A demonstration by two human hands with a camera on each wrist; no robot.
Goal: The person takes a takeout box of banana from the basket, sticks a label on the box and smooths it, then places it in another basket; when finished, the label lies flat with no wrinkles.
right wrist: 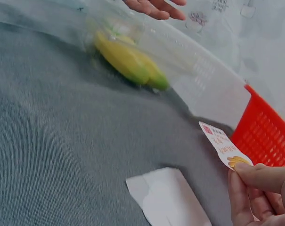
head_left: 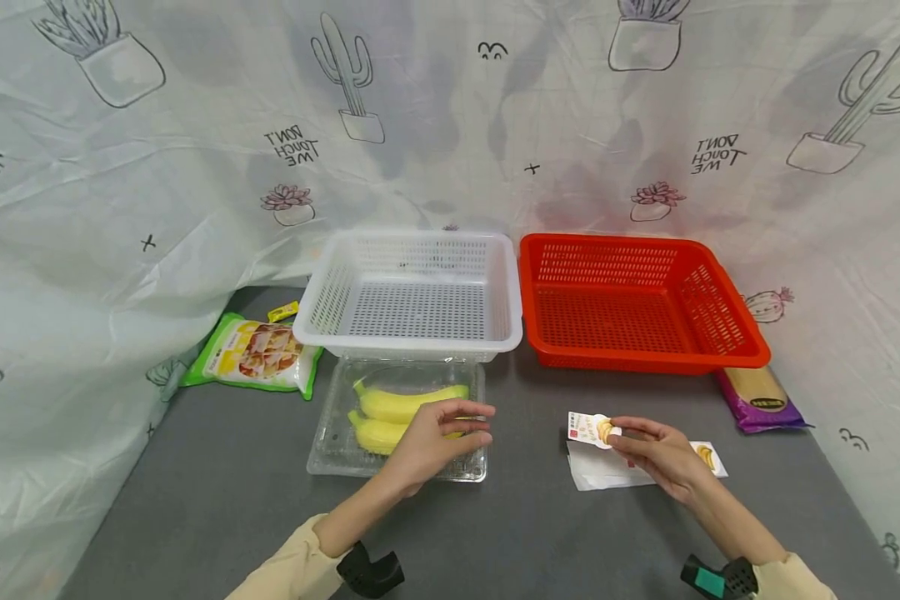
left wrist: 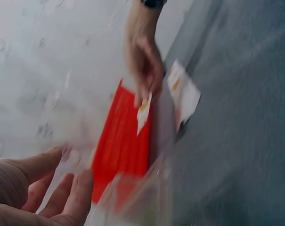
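Between thumb and fingers, my right hand (head_left: 663,458) pinches a small white label (head_left: 585,427) with a banana picture and red print. White paper (head_left: 596,471) lies on the table under that hand, and another banana picture shows at its right end. My left hand (head_left: 437,437) is above the right side of a clear plastic box (head_left: 328,450), fingers loosely bent and holding nothing. Two yellow bananas (head_left: 397,406) lie in the box, partly hidden by this hand. In the right wrist view the label (right wrist: 220,141) is held by one end, apart from the paper (right wrist: 168,195).
A white basket (head_left: 412,343) stands behind the box, with a red basket (head_left: 645,362) to its right. A green-edged food bag (head_left: 258,354) and a small yellow packet (head_left: 282,312) lie at left. A purple packet (head_left: 765,404) sits at right. Patterned cloth (head_left: 450,108) hangs behind.
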